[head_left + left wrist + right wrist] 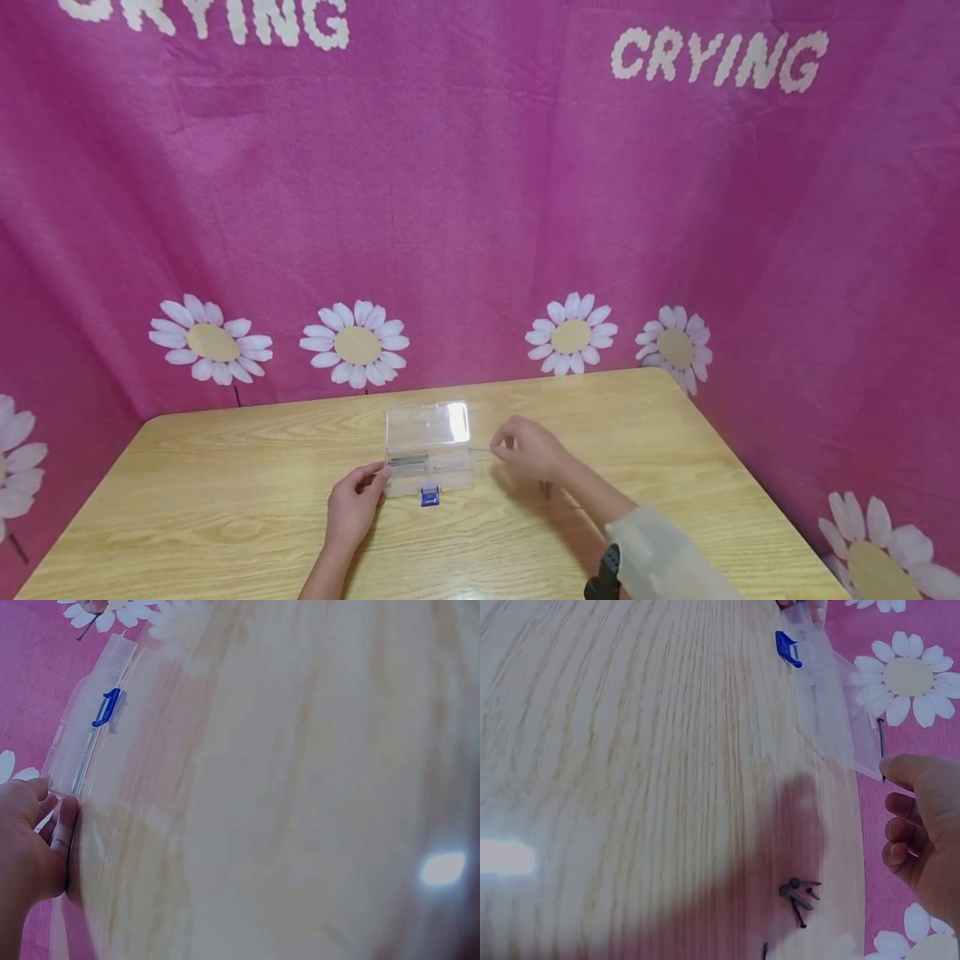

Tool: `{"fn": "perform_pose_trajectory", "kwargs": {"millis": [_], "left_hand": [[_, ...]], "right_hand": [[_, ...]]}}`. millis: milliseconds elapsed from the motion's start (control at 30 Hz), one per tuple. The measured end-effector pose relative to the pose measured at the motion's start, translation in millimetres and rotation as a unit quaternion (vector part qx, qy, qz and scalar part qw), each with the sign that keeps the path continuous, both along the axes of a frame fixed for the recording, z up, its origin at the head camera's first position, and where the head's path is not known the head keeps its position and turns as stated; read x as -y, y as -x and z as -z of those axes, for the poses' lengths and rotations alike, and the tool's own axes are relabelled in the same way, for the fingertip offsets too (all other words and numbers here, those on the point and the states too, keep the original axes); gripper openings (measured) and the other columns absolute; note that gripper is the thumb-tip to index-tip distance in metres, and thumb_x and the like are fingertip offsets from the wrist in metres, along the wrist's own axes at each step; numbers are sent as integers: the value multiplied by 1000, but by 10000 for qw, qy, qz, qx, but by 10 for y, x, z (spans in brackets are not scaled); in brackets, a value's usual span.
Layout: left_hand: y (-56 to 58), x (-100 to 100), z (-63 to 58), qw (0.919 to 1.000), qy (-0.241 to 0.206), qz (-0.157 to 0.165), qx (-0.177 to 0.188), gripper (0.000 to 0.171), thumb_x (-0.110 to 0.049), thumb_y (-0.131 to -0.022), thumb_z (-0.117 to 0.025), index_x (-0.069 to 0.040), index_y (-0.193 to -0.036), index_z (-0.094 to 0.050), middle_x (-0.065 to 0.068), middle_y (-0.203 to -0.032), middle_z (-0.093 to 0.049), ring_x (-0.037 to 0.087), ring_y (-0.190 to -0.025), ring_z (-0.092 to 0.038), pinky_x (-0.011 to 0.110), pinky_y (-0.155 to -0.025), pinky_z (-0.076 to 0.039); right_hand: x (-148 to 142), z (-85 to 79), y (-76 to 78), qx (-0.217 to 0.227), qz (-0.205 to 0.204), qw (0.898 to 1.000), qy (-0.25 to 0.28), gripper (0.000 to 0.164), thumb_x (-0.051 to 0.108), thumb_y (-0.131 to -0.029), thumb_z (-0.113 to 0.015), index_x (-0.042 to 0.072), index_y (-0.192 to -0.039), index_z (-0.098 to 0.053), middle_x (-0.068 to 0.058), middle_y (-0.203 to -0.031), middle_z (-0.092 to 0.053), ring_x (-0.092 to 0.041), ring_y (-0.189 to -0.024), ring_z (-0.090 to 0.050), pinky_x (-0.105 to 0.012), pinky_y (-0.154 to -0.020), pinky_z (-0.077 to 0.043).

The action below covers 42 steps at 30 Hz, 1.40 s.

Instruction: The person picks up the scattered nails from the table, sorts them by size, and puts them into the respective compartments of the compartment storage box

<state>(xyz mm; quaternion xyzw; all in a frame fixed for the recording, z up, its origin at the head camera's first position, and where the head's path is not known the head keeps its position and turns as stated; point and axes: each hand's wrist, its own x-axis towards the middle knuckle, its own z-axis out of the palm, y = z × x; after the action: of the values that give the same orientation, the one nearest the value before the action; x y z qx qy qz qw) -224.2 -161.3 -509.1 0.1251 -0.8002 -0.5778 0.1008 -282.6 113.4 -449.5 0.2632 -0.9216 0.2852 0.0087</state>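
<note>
A clear plastic box (409, 483) lies with its lid (423, 425) raised, a blue latch (430, 497) at its front. Dark nails (408, 460) fill its back left compartment; something thin and pale lies in the right side. At the box's left end, my left hand (352, 508) holds the edge between thumb and fingers, as the left wrist view also shows. Just past the right end, my right hand (531, 450) pinches a single nail (882, 742) between thumb and forefinger by its pointed end, the head directed toward the box.
Several loose nails (798, 898) lie on the wooden table (247, 492), below my right forearm. One more nail (765, 951) shows at the bottom of the right wrist view. A pink curtain (465, 208) with daisies stands behind the table.
</note>
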Motion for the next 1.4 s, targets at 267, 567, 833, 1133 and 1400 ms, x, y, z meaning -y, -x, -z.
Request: {"fn": "perform_pose_trajectory", "kwargs": {"millis": [267, 567, 833, 1133, 1400], "left_hand": [[2, 3, 12, 10000, -37, -13, 4, 31, -17, -90, -62, 4, -112, -64, 10, -84, -67, 5, -63, -56, 16, -56, -50], [0, 4, 15, 10000, -80, -14, -17, 32, -17, -89, -63, 5, -112, -64, 10, -85, -67, 5, -63, -56, 16, -56, -50], [-9, 10, 12, 10000, 38, 2, 49, 31, -19, -90, -62, 3, -112, -65, 8, -84, -66, 5, -63, -56, 16, -56, -49], [-12, 16, -7, 9999, 82, 96, 96, 32, -19, -91, -61, 2, -113, -64, 8, -85, -66, 8, -66, -56, 17, -57, -49], [-8, 3, -8, 10000, 73, -8, 52, 31, -19, -89, -63, 3, -112, -65, 8, -83, -67, 5, -63, -56, 16, -56, -49]], "right_hand": [[78, -15, 38, -73, -66, 9999, -117, 12, 19, -86, -64, 9, -89, -69, 2, -78, -54, -8, -71, -48, -22, -63, -44], [182, -7, 64, -66, -83, 9997, -212, 11, 18, -86, -63, 10, -88, -70, 1, -79, -57, -9, -73, -49, -23, -64, -44], [277, -5, 27, 274, 64, 9996, -25, 14, 21, -90, -59, 11, -94, -68, 2, -89, -60, -11, -80, -53, -26, -72, -47], [352, 35, 39, 349, 133, 9992, 141, 13, 23, -91, -58, 13, -90, -67, 2, -86, -57, -11, -81, -51, -27, -72, -46], [427, 60, 11, 991, 209, 9936, 495, 13, 23, -92, -58, 11, -92, -65, 2, -89, -56, -13, -79, -53, -26, -68, -49]]}}
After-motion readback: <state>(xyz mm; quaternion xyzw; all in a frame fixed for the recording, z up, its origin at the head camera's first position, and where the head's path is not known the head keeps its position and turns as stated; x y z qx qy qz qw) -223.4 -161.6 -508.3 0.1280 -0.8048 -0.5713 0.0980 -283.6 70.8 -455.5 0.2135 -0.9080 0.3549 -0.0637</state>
